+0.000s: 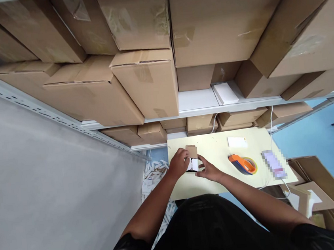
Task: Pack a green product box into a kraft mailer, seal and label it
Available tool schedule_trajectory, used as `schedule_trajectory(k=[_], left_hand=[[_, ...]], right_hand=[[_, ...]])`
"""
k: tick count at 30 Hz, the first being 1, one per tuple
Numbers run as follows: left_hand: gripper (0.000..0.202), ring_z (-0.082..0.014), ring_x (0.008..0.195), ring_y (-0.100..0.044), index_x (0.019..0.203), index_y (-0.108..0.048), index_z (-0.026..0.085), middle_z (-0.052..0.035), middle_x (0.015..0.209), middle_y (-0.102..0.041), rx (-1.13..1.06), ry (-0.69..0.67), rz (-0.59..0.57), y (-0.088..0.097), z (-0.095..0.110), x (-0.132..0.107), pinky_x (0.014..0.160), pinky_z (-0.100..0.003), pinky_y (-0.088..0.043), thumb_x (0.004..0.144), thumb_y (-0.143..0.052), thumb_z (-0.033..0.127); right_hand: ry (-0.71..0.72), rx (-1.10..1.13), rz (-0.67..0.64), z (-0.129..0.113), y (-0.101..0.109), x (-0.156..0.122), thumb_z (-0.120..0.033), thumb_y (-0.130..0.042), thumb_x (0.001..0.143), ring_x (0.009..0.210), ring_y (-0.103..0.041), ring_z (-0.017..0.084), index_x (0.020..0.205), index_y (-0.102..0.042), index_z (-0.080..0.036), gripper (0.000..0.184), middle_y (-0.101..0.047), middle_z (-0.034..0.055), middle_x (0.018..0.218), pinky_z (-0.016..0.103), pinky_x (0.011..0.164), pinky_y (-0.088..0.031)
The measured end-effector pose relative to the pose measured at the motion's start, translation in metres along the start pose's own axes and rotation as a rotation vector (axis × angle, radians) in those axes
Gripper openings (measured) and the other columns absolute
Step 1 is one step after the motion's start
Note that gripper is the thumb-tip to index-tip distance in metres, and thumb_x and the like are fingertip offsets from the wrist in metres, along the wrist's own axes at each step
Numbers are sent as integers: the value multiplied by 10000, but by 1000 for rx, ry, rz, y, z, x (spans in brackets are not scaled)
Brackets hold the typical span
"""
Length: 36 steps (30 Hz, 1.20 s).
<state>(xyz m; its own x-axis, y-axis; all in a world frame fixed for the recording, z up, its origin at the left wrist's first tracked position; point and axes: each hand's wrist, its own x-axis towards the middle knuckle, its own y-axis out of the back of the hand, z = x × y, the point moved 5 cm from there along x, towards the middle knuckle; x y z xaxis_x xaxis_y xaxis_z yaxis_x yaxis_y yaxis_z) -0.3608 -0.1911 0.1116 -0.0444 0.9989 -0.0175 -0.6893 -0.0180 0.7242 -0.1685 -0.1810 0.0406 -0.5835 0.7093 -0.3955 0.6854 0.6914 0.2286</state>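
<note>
A small cardboard box stands on the pale yellow table top with its brown lid flap raised at the far side. White pieces show inside its opening, too small to make out clearly. My left hand is closed at the box's left edge beside the flap, its fingertips bent and partly hidden. On the right side, my right hand grips the box between thumb and fingers, the thumb near its front corner. To the right lie an orange and blue tape dispenser and a flat white box.
A blurred phone with a cable lies on the table's right side. Shelves of brown cartons rise behind the table. White paper scraps heap at left by a grey wall; an open carton stands right.
</note>
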Motion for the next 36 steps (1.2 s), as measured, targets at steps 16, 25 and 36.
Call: schedule_trajectory(k=[16,25,36], left_hand=[[333,-234,1012,-671,1099,-662,207,-70,1160,-668,16,279,-183,-19,4,-26,874,-309,-508,786,-712,307],[314,-239,1021,-679,1140,-646,217,-75,1162,-707,-58,303,-159,-15,2,-33,873,-316,-503,844,-672,317],[531,-194,1007,-673,1362,-506,232,-57,1217,-680,-315,338,-136,-28,-9,-43,930,-342,-529,839,-546,149]], right_hand=[[-22,-277,240,-30,-8,-7,-365,-796,723,1059,-669,291,1351,-572,-193,689,-637,153,1312,398,883,-540],[10,-166,209,-26,9,-20,-309,-510,892,781,-676,210,1265,-632,-253,397,-743,8,922,324,754,-509],[6,-186,291,-15,16,-22,-346,-534,913,802,-690,220,1549,-320,-239,680,-725,39,1025,369,808,-533]])
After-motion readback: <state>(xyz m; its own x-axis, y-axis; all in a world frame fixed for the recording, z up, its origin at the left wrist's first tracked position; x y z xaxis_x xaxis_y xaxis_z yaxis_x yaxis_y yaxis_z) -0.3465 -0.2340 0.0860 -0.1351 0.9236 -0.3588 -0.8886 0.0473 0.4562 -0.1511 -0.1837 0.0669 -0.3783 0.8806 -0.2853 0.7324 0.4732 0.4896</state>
